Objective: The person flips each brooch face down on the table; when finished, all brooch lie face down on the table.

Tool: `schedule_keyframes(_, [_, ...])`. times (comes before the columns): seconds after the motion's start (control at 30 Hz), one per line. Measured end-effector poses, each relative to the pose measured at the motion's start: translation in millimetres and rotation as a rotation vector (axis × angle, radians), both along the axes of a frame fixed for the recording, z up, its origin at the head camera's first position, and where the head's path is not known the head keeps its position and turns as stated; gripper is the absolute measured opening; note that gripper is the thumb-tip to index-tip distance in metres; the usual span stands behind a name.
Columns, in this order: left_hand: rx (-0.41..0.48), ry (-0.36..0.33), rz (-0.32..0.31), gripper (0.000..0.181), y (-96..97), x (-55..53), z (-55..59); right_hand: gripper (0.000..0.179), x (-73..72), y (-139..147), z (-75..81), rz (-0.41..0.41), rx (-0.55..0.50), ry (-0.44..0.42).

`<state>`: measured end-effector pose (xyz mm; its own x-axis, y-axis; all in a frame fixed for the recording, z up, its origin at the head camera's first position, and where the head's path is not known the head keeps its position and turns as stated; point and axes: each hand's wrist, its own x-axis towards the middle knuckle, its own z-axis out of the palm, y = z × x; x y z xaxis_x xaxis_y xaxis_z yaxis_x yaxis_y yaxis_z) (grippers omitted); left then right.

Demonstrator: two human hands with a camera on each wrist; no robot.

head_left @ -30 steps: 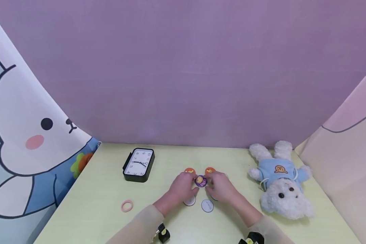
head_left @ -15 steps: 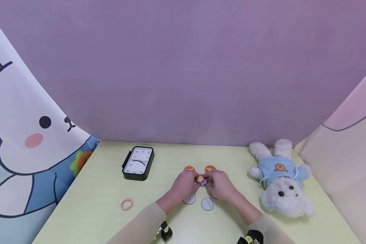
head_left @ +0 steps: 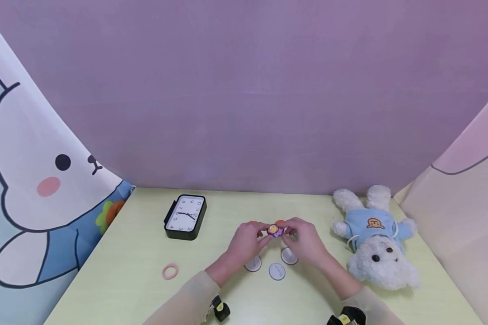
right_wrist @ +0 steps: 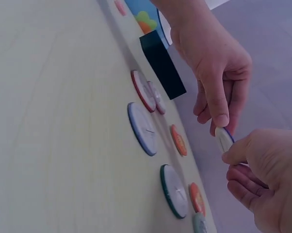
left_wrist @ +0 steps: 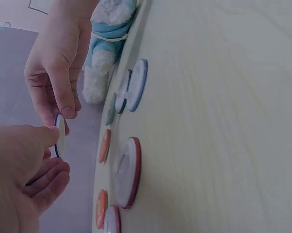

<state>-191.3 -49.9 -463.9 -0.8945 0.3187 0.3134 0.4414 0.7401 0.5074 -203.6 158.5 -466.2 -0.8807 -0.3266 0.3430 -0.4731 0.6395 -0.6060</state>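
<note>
Between both hands is a round pin badge (head_left: 275,230) with a purple rim and a yellow cartoon figure. My left hand (head_left: 245,243) pinches its left edge, and my right hand (head_left: 306,240) pinches the opposite edge. In the left wrist view the held badge (left_wrist: 60,137) stands on edge, raised off the table, its pale back turned to the camera. Below the hands lie white-backed badges: one by the left hand (head_left: 253,263), a middle badge (head_left: 277,271), and another near the right hand (head_left: 289,256). Orange badges (right_wrist: 178,140) lie beyond, mostly hidden behind the fingers in the head view.
A black-framed clock (head_left: 185,216) lies face up at the back left of the table (head_left: 126,275). Nearer the front is a pink ring (head_left: 170,271). On the right lies a white plush toy (head_left: 378,243) in a blue top. A purple backdrop (head_left: 244,99) rises behind.
Both hands have lifted the purple badge and shifted slightly away and to the right, tilting it. The white-backed badge near my right hand now shows fully; the orange ones are more covered.
</note>
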Motion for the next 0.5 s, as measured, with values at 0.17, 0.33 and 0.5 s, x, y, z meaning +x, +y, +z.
schedule_keyframes(0.17, [0.081,0.121,-0.001,0.026,-1.1,4.3,8.2,0.029,1.1,4,9.1,-0.009,-0.054,0.098])
schedule_keyframes(0.33, [0.210,0.277,-0.002,0.016,-2.4,6.9,16.5,0.028,4.0,5,18.8,0.011,-0.125,0.191])
schedule_keyframes(0.5, [0.295,0.361,-0.016,0.013,-3.4,8.5,28.3,0.022,8.9,3,25.0,-0.001,-0.149,0.243])
